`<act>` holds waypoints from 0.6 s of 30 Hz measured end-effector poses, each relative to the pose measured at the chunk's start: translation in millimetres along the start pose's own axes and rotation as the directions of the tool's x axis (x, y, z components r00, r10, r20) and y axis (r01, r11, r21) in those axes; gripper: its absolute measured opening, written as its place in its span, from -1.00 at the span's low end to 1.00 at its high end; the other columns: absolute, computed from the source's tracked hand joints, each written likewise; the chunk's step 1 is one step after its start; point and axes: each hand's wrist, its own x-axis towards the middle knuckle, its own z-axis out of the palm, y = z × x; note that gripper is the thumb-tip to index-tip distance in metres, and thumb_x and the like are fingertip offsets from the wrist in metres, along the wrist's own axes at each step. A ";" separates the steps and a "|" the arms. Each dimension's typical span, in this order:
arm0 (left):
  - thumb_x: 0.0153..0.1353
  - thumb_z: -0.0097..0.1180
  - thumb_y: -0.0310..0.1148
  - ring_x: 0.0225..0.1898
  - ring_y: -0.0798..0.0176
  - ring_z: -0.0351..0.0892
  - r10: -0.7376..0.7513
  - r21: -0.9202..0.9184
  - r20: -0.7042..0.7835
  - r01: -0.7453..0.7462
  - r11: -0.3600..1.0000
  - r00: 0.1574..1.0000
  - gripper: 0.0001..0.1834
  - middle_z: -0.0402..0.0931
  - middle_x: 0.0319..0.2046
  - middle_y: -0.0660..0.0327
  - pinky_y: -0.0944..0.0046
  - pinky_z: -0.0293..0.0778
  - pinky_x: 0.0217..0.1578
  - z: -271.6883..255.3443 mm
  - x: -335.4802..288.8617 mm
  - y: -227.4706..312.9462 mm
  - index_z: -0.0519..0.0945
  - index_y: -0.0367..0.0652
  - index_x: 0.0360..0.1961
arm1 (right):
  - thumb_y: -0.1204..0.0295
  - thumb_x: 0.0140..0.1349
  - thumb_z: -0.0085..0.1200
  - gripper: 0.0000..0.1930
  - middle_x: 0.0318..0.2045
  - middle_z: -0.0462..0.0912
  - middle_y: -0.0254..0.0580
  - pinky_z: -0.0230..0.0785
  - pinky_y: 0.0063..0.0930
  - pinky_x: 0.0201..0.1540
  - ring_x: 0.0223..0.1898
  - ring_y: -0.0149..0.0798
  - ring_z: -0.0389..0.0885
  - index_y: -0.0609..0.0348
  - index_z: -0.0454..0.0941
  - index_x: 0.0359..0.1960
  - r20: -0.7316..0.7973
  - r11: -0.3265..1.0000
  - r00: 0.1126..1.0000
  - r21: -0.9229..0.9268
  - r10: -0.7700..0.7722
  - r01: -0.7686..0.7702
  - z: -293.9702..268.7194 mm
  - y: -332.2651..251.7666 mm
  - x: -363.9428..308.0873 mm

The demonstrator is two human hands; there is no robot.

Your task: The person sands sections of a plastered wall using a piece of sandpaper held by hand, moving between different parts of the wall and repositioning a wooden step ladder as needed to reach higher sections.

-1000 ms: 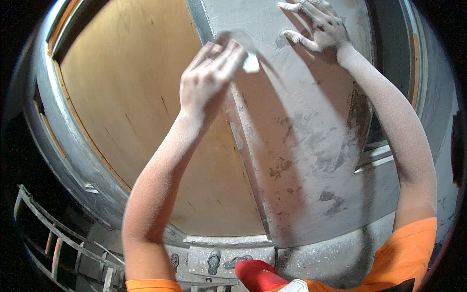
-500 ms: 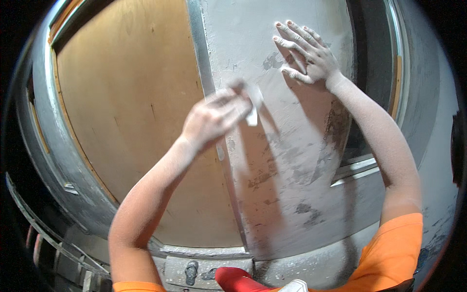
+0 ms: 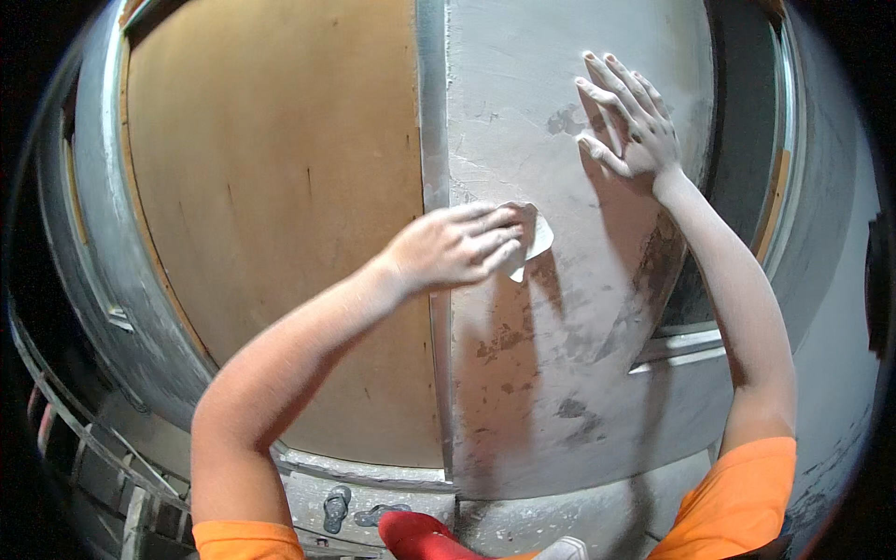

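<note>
My left hand (image 3: 459,246) is closed on a piece of sandpaper (image 3: 539,239), a pale, bent sheet whose white edge sticks out past the fingertips. It is at the plastered wall (image 3: 597,308), just right of the metal strip (image 3: 435,168) beside the wooden panel. How much of the sheet touches the wall is hidden by the fingers. Higher up and to the right, my right hand (image 3: 639,126) leans on the wall with its fingers spread and nothing in it. White dust coats both hands. Dark patches show in the pale plaster between and below them.
A brown wooden panel (image 3: 280,215) fills the left side in its frame. Right of the wall strip is a dark window opening (image 3: 695,299) with a pale sill (image 3: 681,349). Slippers (image 3: 337,509) lie on the dusty step below. A ladder-like frame (image 3: 135,523) stands lower left.
My left hand has moved down along the wall with the sandpaper. My right hand keeps its place on the plaster. The whole view has shifted slightly.
</note>
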 end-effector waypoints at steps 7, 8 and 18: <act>0.30 0.24 -0.38 0.12 0.31 0.73 -0.323 0.096 -0.171 0.342 0.935 0.931 -0.66 0.73 0.10 0.33 0.28 0.75 0.09 -12.4 22.9 -64.5 0.68 0.11 0.11 | -0.34 0.39 -0.13 -0.30 0.62 0.11 -0.52 -0.13 -0.11 0.71 0.62 -0.33 0.05 -0.53 0.24 0.52 -0.085 0.999 0.996 0.053 -0.008 0.013 5.5 -0.3 3.0; 0.34 0.20 -0.39 0.17 0.31 0.70 -0.305 -0.008 -0.010 0.305 0.952 0.952 -0.70 0.71 0.13 0.32 0.30 0.75 0.08 -8.4 20.2 -41.3 0.68 0.08 0.08 | -0.33 0.40 -0.12 -0.31 0.62 0.11 -0.52 -0.12 -0.10 0.70 0.62 -0.32 0.06 -0.52 0.26 0.51 -0.051 0.999 0.999 0.046 0.007 -0.004 1.7 -4.0 3.7; 0.35 0.18 -0.44 0.17 0.17 0.72 -0.406 0.036 -0.156 0.416 0.909 0.900 -0.68 0.70 0.18 0.27 0.20 0.57 0.33 -23.1 29.1 -69.4 0.68 0.04 0.10 | -0.22 0.45 -0.05 -0.37 0.59 0.20 -0.40 -0.03 -0.15 0.67 0.61 -0.25 0.12 -0.37 0.36 0.48 -0.074 0.998 0.997 0.066 -0.011 0.016 -0.2 13.3 0.2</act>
